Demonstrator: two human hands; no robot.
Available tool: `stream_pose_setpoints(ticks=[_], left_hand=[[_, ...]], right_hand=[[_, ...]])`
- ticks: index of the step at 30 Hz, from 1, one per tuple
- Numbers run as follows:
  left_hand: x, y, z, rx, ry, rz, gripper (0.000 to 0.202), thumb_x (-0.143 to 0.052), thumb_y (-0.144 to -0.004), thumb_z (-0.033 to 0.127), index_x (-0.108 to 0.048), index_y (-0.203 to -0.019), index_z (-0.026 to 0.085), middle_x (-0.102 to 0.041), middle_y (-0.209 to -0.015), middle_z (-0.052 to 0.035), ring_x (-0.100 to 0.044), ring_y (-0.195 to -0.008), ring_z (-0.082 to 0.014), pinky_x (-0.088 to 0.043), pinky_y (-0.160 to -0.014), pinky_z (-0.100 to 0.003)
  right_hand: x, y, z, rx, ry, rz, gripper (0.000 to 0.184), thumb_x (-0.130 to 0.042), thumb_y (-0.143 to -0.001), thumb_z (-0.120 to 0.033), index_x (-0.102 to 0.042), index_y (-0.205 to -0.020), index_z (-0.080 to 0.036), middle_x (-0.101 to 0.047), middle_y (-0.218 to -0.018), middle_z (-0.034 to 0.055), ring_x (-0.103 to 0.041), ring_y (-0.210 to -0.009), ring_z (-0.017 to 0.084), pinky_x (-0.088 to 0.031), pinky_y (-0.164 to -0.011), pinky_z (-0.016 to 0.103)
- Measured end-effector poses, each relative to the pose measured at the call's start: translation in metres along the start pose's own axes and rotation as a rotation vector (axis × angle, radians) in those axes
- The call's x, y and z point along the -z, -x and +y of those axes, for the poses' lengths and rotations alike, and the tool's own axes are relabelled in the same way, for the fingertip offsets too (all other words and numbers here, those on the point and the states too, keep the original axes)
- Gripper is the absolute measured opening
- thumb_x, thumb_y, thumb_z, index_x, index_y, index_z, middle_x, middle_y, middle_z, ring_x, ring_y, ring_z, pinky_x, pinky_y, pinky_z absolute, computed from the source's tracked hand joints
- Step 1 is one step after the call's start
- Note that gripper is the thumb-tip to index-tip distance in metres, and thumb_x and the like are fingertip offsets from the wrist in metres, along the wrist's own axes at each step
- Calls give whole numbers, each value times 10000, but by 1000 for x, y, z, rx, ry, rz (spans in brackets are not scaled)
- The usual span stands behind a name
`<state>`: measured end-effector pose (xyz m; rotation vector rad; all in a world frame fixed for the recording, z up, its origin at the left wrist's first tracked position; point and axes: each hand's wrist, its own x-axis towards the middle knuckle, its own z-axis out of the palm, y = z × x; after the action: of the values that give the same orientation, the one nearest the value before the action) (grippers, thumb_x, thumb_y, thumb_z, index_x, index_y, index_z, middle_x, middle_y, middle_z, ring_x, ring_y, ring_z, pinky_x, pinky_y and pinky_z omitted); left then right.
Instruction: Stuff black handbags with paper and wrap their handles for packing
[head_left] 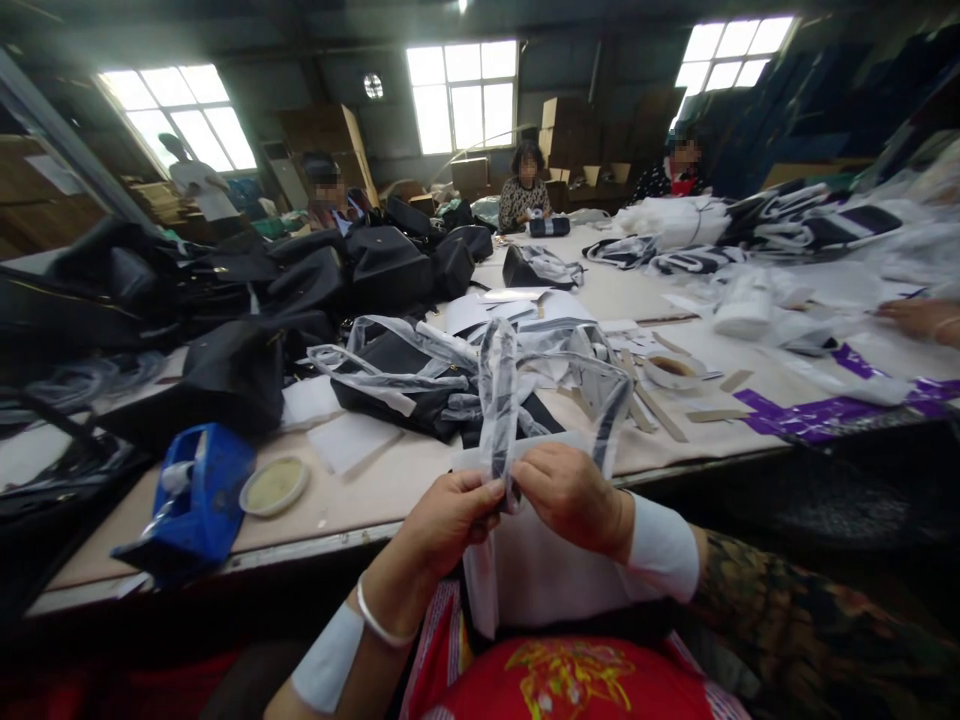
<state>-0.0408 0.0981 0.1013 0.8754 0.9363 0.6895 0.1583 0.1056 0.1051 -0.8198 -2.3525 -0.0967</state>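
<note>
My left hand [448,520] and my right hand [571,497] are both closed, pinching the base of a bag strap wrapped in clear plastic [501,400] that stands up between them. The strap belongs to a bag with white paper wrapping [540,575] resting in my lap against a red apron. The two hands almost touch at the thumbs, just in front of the table's near edge [330,545]. A second wrapped strap loop [611,400] curves up behind my right hand.
A black bag in plastic [405,385] lies on the table behind my hands. A blue tape dispenser [196,497] and a round dish [274,485] sit at the left. Black bags are piled at far left; purple strips [817,412] lie right. Several people sit at the far end.
</note>
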Motion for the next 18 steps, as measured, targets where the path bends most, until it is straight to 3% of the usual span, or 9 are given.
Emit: stream_pose_setpoints(ticks=[2, 5, 8, 11, 14, 18], left_hand=[[-2, 0, -1, -130, -54, 131, 312, -772, -779, 437, -723, -757, 129, -536, -599, 23, -361, -485, -51, -247, -469, -190], [-8, 1, -5, -417, -260, 338, 184, -725, -840, 352, -763, -796, 178, -601, -768, -16, -512, -678, -118, -395, -624, -230], [-17, 2, -15, -670, -487, 390, 186, -679, -879, 281, -746, -728, 194, -545, -776, -17, -531, -764, -150, -424, -716, -261], [-22, 2, -25, -815, -620, 393, 256, -637, -907, 259, -702, -672, 181, -467, -715, 1, -474, -673, -132, -398, -655, -263], [-19, 6, -23, -777, -627, 322, 257, -655, -894, 279, -695, -663, 172, -470, -691, 2, -471, -668, -133, -388, -651, -265], [-11, 7, -14, -443, -281, 62, 318, -719, -835, 455, -704, -731, 155, -450, -592, 35, -411, -562, -103, -353, -568, -241]], right_hand=[[4, 0, 1, -209, -189, 37, 272, -431, -993, -195, -691, -923, -152, -666, -786, 83, -580, -732, 195, -441, -695, 328], [12, -4, -1, -585, -593, 31, 249, -589, -941, -355, -729, -971, -151, -681, -807, 65, -592, -731, 180, -457, -685, 310], [12, -9, -9, -876, -1078, -82, 370, -683, -852, -512, -696, -767, -152, -505, -561, -30, -420, -508, 99, -312, -483, 245], [6, -12, -16, -1085, -1329, -23, 429, -779, -740, -532, -573, -638, -170, -360, -483, -87, -261, -435, 60, -158, -422, 233], [4, -11, -19, -1024, -1310, 26, 397, -767, -761, -455, -538, -599, -174, -417, -499, -68, -323, -461, 70, -231, -448, 227], [3, -3, -16, -592, -850, 11, 255, -662, -883, -300, -630, -672, -160, -575, -643, 4, -508, -623, 132, -388, -605, 262]])
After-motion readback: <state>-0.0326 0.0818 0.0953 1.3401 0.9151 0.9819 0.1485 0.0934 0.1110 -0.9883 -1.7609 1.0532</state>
